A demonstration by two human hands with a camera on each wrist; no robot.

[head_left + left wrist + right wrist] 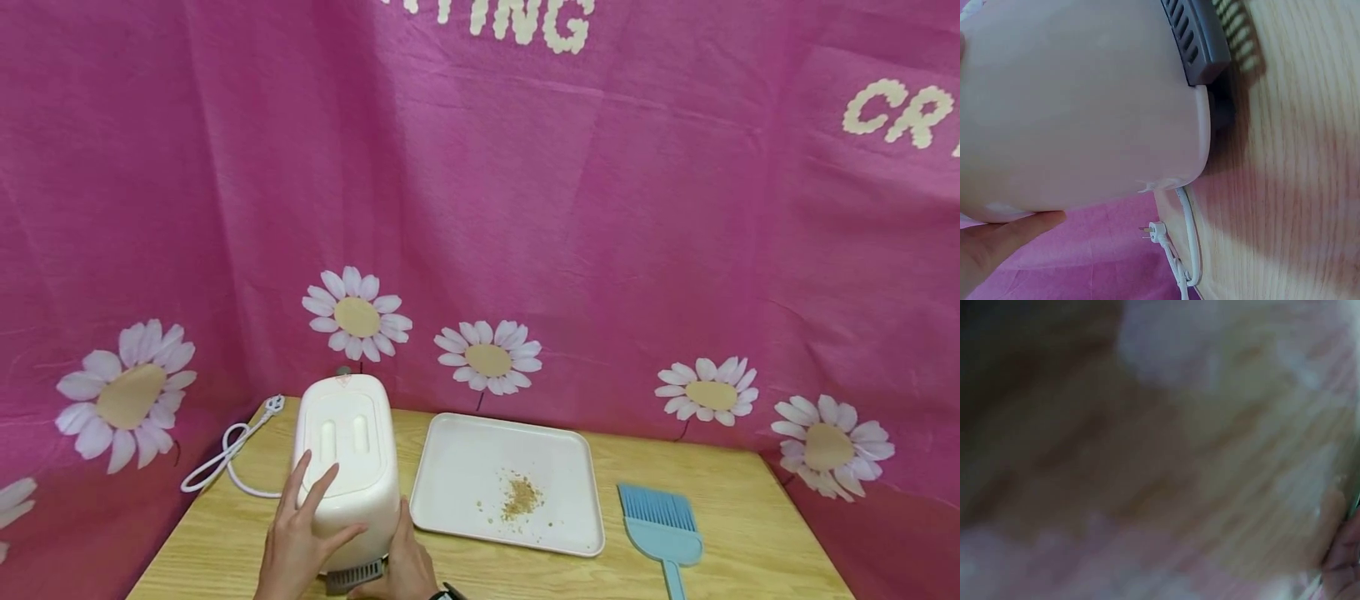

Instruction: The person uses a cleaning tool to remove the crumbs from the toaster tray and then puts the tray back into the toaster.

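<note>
A white toaster [345, 521] stands at the left of the wooden table, its lid on with two oblong raised marks. Low on its near end shows a grey slotted crumb tray [354, 577], its slots also seen in the left wrist view. My left hand [294, 533] rests on the toaster's near left corner, fingers spread up onto the lid and thumb across the near end. My right hand [405, 562] is low by the toaster's right side, at the tray's right end. The hand hides that end, and I cannot tell what its fingers grip.
A white cord with a plug [274, 404] lies looped behind the toaster's left. To the right, a white tray [457, 442] holds brown crumbs [521, 497]. Further right lies a blue brush [660, 525]. A pink flowered cloth [570, 250] hangs behind the table [738, 517].
</note>
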